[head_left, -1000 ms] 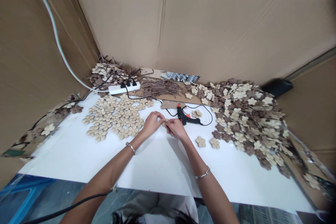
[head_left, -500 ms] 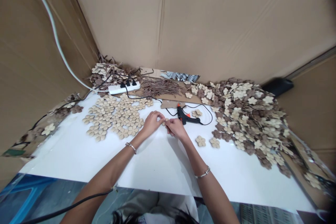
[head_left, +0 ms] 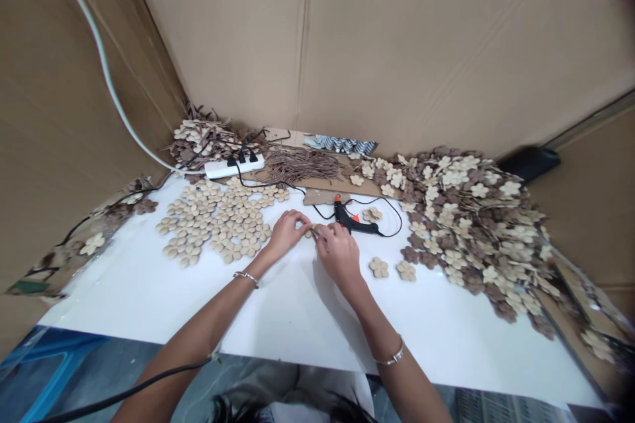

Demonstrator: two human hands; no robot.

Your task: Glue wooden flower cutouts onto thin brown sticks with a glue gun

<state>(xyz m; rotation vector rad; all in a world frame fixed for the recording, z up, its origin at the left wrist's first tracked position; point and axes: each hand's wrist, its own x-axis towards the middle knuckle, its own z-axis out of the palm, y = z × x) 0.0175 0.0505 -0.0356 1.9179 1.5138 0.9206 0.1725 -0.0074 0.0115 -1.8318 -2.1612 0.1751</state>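
My left hand (head_left: 290,231) and my right hand (head_left: 338,251) meet over the middle of the white table (head_left: 288,317). Pinched between their fingertips is a small beige felt flower (head_left: 309,234), mostly covered by the fingers. Both hands are closed on it. Just beyond my right hand lies a black glue gun (head_left: 354,218) with an orange trigger and nozzle. Two beige flowers (head_left: 380,268) rest to the right of that hand, and another beige flower (head_left: 372,214) sits behind the glue gun. Left of my left hand, many beige flowers (head_left: 218,218) are spread flat.
A white power strip (head_left: 235,166) with black plugs stands at the back left. Brown cords (head_left: 302,166) lie in a bundle behind the glue gun. A large heap of beige and brown flowers (head_left: 461,225) fills the right side. Cardboard walls (head_left: 397,46) enclose the table.
My right hand has turned and shifted slightly, its fingers now reaching over the flower from the right. The left hand keeps its pinch in nearly the same place.
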